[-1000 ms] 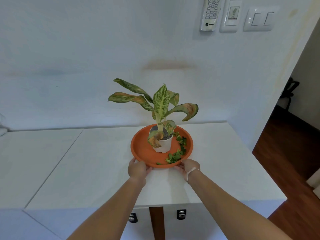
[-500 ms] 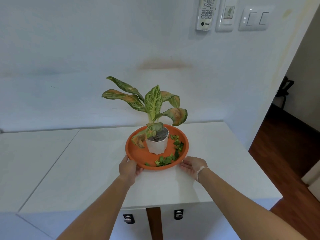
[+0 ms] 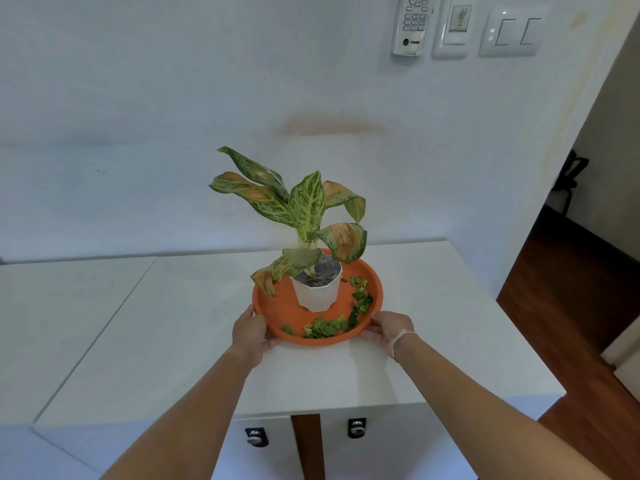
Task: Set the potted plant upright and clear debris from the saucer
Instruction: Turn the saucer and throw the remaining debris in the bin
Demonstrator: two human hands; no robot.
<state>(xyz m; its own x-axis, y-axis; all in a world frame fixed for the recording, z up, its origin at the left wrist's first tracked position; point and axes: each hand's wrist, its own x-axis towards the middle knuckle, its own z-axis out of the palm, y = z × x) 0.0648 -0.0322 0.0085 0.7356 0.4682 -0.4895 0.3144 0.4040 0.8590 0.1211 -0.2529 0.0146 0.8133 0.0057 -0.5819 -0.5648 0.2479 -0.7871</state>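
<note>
A round orange saucer (image 3: 277,308) sits on the white table top. In its middle stands a white pot (image 3: 317,294), upright, with a speckled green plant (image 3: 306,209) whose leaves are partly brown. Several small green leaf scraps (image 3: 329,329) lie along the saucer's front and right inner side. My left hand (image 3: 250,332) grips the saucer's rim at the front left. My right hand (image 3: 389,329) holds the rim at the front right, with a white band on its wrist.
The white table (image 3: 173,341) meets the wall behind the plant; its right edge drops to a dark wooden floor (image 3: 571,306). A remote holder (image 3: 414,22) and wall switches (image 3: 512,31) hang high on the wall. Two cabinet knobs (image 3: 356,427) sit below the front edge.
The saucer with the pot has turned between my hands, so the leaves face differently and the scraps sit more to the front right. My hands stay on the rim.
</note>
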